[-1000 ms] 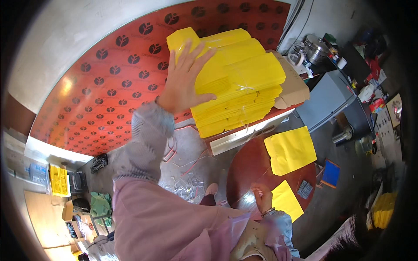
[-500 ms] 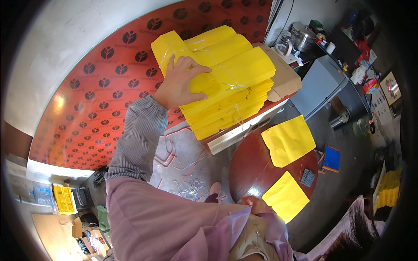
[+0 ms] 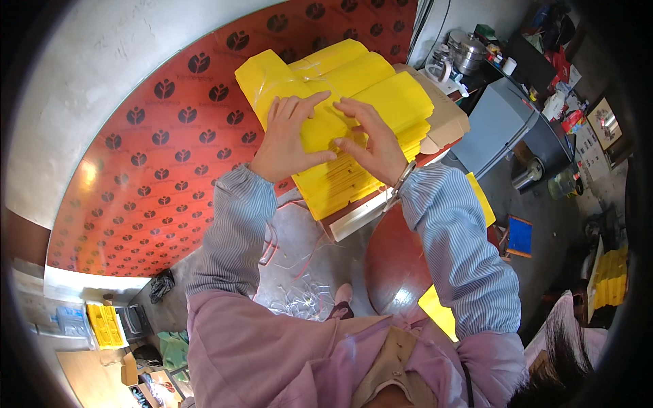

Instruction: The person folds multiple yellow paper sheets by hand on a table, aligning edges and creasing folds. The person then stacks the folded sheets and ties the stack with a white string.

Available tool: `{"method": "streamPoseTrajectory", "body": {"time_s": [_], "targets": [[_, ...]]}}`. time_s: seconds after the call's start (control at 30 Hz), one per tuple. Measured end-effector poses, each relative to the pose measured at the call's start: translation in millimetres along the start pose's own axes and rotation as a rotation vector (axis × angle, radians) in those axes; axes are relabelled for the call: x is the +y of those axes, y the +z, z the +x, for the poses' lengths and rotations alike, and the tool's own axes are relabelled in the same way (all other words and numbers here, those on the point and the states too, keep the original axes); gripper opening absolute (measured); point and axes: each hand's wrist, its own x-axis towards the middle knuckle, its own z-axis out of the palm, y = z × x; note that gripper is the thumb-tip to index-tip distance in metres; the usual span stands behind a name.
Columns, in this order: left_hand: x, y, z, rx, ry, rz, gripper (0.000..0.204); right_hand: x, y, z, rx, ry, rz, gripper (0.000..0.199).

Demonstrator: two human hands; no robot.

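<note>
A tall stack of flat yellow envelope-like pieces (image 3: 401,95), in tied bundles, stands on a red-topped piece of furniture. Clear string crosses the upper bundles. My left hand (image 3: 286,143) lies over the near left part of the stack, fingers spread and thumb apart. Opposite it, my right hand (image 3: 377,146) reaches over the stack with bent fingers and the thumb set apart. Both sets of fingertips are close together at the top bundle. No held object shows between them; whether either touches the string I cannot tell. A bracelet (image 3: 407,173) circles my right wrist.
A brown cardboard box (image 3: 450,122) sits behind the stack. My right arm partly covers a round dark red table (image 3: 391,262) and yellow pieces (image 3: 439,313) on it. Clear strip scraps (image 3: 292,299) litter the floor. A blue-seated stool (image 3: 519,236) stands to the right.
My right hand has come up from the round table to the stack, beside the left one. My left hand stays on the stack, shifted slightly.
</note>
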Motion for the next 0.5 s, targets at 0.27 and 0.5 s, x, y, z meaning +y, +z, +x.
{"method": "streamPoseTrajectory", "body": {"time_s": [0.27,0.5], "targets": [[-112.6,-11.5,12.0,0.274,-0.260,-0.162,0.055,4.9,10.7,-3.4,0.025,-0.119,-0.153,0.038],[-175.1,0.8,36.8,0.219,-0.479,-0.155,0.055,-8.7,11.3,-1.4,-0.050,-0.313,-0.488,0.044]]}}
